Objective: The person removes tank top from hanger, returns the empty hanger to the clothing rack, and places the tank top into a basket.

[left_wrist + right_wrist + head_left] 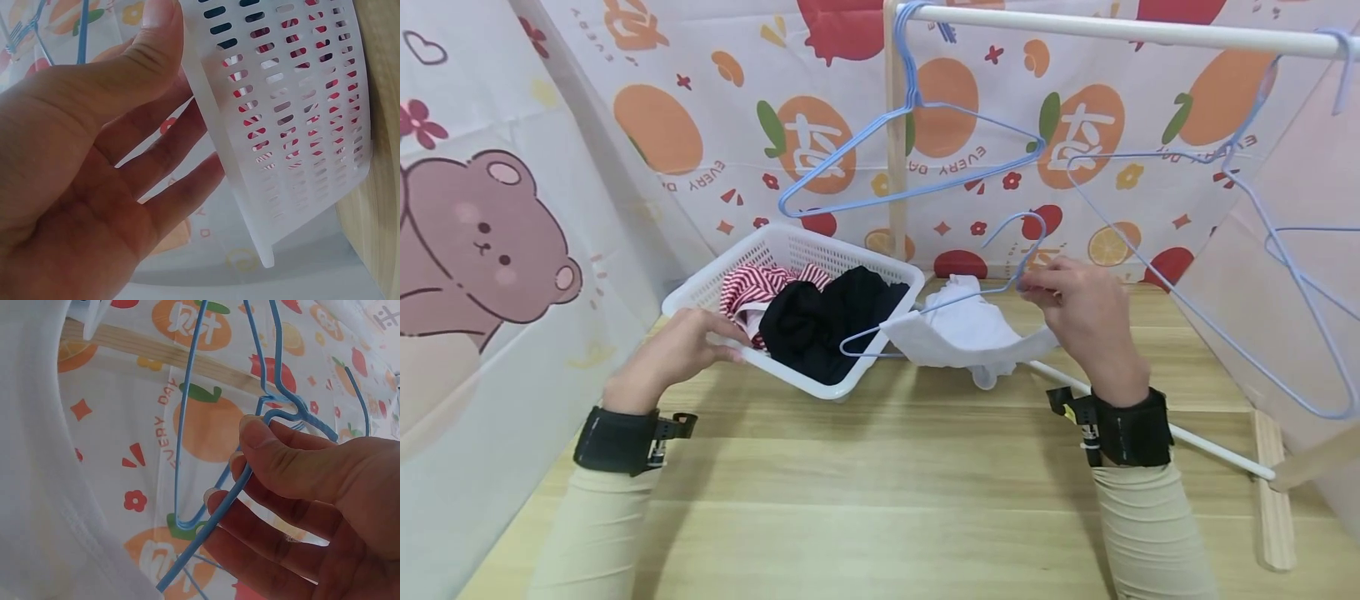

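Observation:
My right hand (1086, 312) pinches a blue wire hanger (206, 525) near the base of its hook, between thumb and fingers. A white garment (970, 333) hangs on that hanger, its lower part close to the table; its kind is unclear. One end of the hanger sticks out past the cloth on the left. At the left, my left hand (681, 350) holds the near rim of a white plastic basket (801, 385), thumb on the outer side and fingers over the edge. Inside lie a black garment (820, 325) and a red-and-white striped one (756, 287).
A white rail (1075, 27) crosses above the table. Several blue hangers (912, 96) are bunched at its left, and others (1232, 150) hang at its right. A lower white bar (1217, 454) and a wooden foot (1273, 517) stand at right. Printed curtains surround the table (865, 500).

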Demonstrator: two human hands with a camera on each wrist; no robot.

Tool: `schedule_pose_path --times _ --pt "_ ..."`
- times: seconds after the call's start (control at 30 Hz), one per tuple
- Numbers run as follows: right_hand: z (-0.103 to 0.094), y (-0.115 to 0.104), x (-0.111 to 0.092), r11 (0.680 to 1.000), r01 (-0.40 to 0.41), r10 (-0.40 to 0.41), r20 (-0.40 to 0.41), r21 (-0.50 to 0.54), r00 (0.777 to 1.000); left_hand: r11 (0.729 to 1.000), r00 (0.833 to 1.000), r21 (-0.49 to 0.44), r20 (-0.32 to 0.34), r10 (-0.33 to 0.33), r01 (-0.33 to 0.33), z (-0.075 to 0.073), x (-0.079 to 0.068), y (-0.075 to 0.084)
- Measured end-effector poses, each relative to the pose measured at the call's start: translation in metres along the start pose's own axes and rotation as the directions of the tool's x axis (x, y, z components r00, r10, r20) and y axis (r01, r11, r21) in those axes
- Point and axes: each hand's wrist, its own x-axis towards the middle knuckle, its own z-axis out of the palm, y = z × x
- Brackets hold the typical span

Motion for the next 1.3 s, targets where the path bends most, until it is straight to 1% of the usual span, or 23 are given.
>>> schedule_pose_path --times 0.1,0.2,0.37,0.43,0.57,0.8,1.07,1.3 --pt "0.0012 0.0003 0.0021 1.0 -0.002 0.002 0.001 0.016 1.0 1.0 1.0 -0.002 0.01 -0.018 0.018 -0.0018 0.0003 0.0012" --pt "0.0019 -0.0001 0.0025 0.999 0.001 -0.001 -0.007 0.032 1.0 1.0 1.0 0.005 0.011 -0.021 0.021 -0.0024 0.0001 0.0022" --pt "0.0027 0.0004 -0.0005 1.0 0.001 -0.001 0.0 0.029 1.0 1.0 1.0 0.01 0.008 0.016 -0.016 -0.0001 0.0007 0.0028" --pt "0.0026 0.0008 -0.0024 1.0 -0.004 0.004 0.002 0.025 1.0 1.0 1.0 0.009 0.012 0.02 -0.02 0.0015 0.0016 0.0028" --pt "0.0019 0.0004 -0.0041 0.999 -0.012 0.011 0.003 0.033 1.0 1.0 1.0 0.008 0.02 0.007 -0.007 0.0033 0.0028 0.0011" --pt "0.0025 -0.002 -0.0016 1.0 0.008 -0.008 -0.003 0.021 1.0 1.0 1.0 0.02 0.008 -0.001 0.001 -0.0007 -0.0005 0.0007" --pt "0.0006 -0.0037 -0.0018 1.0 0.004 -0.004 0.004 0.011 1.0 1.0 1.0 0.0 0.021 -0.01 0.01 -0.002 -0.0002 0.0008" --pt "-0.0003 -0.0047 -0.0034 1.0 0.02 -0.02 0.0 0.012 1.0 1.0 0.999 0.003 0.039 -0.029 0.029 -0.0027 -0.0011 -0.0002"
